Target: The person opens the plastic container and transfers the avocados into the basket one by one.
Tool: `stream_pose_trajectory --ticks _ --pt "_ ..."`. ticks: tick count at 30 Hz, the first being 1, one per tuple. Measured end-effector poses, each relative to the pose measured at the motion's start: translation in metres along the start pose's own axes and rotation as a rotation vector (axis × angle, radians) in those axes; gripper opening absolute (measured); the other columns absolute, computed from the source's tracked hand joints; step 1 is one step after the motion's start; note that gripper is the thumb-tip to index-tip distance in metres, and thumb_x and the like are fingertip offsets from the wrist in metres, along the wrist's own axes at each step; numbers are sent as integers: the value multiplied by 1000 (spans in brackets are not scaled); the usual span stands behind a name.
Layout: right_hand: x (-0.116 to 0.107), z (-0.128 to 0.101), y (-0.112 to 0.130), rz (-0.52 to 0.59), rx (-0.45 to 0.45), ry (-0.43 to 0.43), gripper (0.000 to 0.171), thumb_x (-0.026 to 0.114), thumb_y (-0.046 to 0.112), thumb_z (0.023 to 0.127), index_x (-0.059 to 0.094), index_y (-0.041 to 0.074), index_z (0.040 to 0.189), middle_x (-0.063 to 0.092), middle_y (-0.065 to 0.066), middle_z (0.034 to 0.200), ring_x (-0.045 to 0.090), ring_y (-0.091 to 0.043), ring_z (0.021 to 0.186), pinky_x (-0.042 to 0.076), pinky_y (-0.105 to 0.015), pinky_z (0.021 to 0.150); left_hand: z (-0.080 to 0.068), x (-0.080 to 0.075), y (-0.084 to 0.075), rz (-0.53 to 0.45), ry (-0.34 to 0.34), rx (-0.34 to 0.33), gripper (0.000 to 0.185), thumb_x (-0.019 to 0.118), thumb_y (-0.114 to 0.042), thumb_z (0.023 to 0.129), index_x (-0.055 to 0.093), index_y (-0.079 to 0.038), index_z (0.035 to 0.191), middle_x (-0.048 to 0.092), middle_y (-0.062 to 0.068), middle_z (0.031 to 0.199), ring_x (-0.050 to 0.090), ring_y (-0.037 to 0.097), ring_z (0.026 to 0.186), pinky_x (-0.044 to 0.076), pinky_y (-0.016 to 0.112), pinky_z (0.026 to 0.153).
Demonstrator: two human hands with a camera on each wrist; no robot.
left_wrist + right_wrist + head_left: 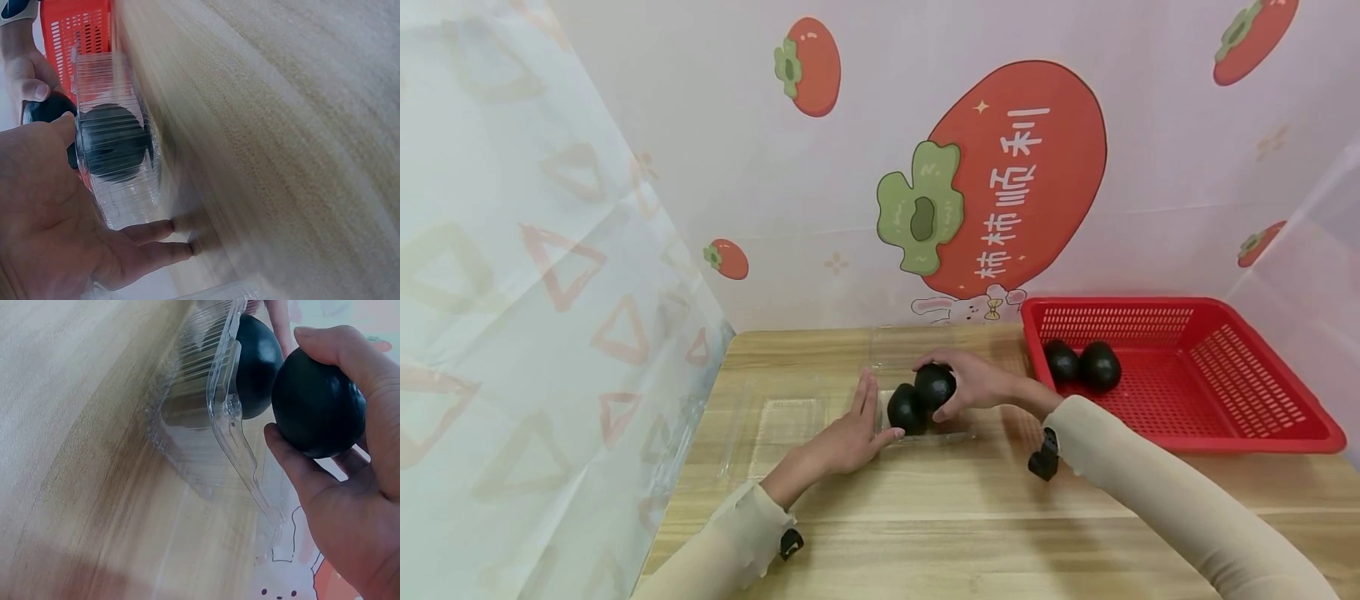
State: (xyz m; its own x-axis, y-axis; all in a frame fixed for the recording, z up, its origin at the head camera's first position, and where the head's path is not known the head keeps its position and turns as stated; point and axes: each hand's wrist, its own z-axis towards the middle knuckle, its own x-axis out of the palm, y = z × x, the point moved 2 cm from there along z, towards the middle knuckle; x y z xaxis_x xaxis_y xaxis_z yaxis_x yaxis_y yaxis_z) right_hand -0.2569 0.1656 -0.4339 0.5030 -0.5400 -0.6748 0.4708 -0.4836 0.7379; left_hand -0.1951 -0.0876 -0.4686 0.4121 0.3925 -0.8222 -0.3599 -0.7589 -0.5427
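Observation:
My right hand (973, 379) grips a dark green, smooth round fruit (319, 403) between thumb and fingers, above the rim of a clear plastic clamshell box (187, 431). Inside that box sits a second dark fruit (112, 140), right beside the held one. Along the box's left side lies my left hand (846, 433), its fingers straight. In the left wrist view its thumb (65, 128) is at the box's rim and two fingertips (181, 249) reach down to the table. The box's raised clear lid (910, 343) stands toward the back wall.
A red perforated plastic basket (1210, 437) stands at the right, with two more dark fruits (1099, 367) in its left end. Another clear plastic box (786, 425) lies open on the wooden table (925, 533) at the left. A printed wall covering (805, 183) closes off the back.

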Motion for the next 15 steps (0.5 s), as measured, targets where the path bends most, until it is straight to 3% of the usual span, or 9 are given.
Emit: stream_pose_trajectory --ticks 15 --pt "-7 -6 3 144 102 -33 74 94 25 78 62 21 145 58 -9 145 55 -33 125 50 -52 105 0 0 0 5 -3 13 98 49 -52 111 -7 7 166 -18 25 174 50 47 141 47 54 112"
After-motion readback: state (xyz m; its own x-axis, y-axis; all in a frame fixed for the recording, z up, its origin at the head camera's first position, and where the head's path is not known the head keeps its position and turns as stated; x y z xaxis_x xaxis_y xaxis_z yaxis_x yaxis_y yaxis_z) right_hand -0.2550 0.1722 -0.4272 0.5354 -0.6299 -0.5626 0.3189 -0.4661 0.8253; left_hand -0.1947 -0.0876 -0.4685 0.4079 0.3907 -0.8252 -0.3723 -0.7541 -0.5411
